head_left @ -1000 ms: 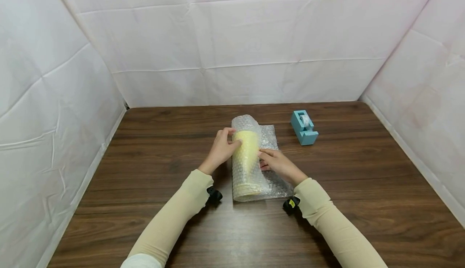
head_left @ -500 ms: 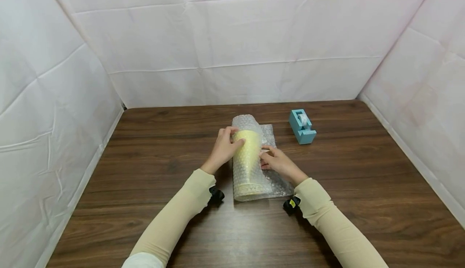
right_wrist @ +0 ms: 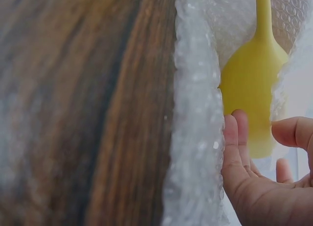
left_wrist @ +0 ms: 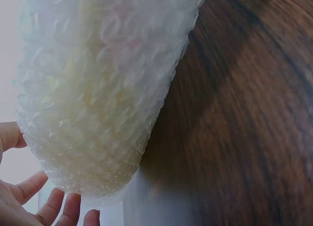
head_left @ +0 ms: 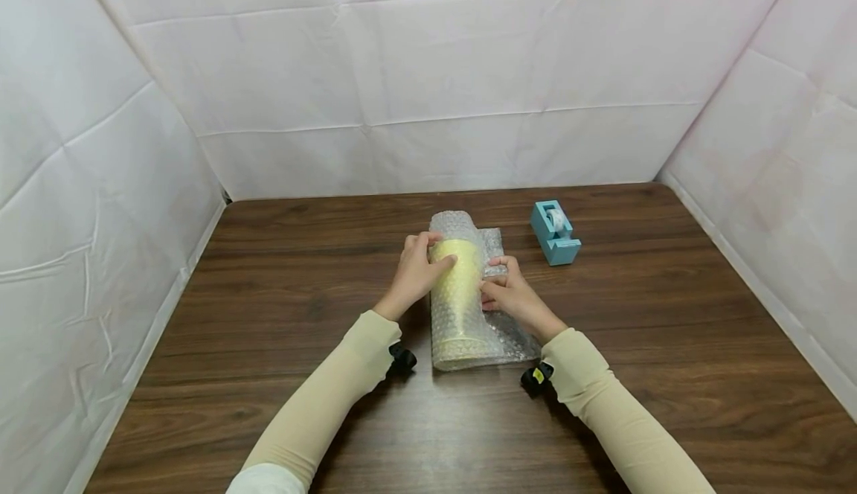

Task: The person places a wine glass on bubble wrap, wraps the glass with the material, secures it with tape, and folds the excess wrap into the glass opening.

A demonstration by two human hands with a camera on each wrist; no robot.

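A yellow goblet (right_wrist: 254, 79) with a narrow stem lies on its side inside bubble wrap (head_left: 455, 222). Its bowl points away from me, and the wrap blurs its outline from above. My left hand (head_left: 413, 271) holds the far left side of the roll, thumb on top and fingers round the side. In the left wrist view, its spread fingertips (left_wrist: 51, 206) touch the wrap. On the other side, my right hand (head_left: 512, 297) has its thumb against the wrap's upper edge. The right fingers (right_wrist: 231, 130) reach into the open fold beside the bowl, apart from the thumb.
A loose flap of bubble wrap (head_left: 514, 339) lies to the right of the roll. A light blue tape dispenser (head_left: 557, 233) with clear tape stands at the back right of the dark wooden table (head_left: 321, 286). White cloth (head_left: 428, 70) hangs around the table's back and sides.
The right index finger has lifted away from the thumb, towards the far right. The left thumb has slid slightly right over the wrap. The roll has hardly moved.
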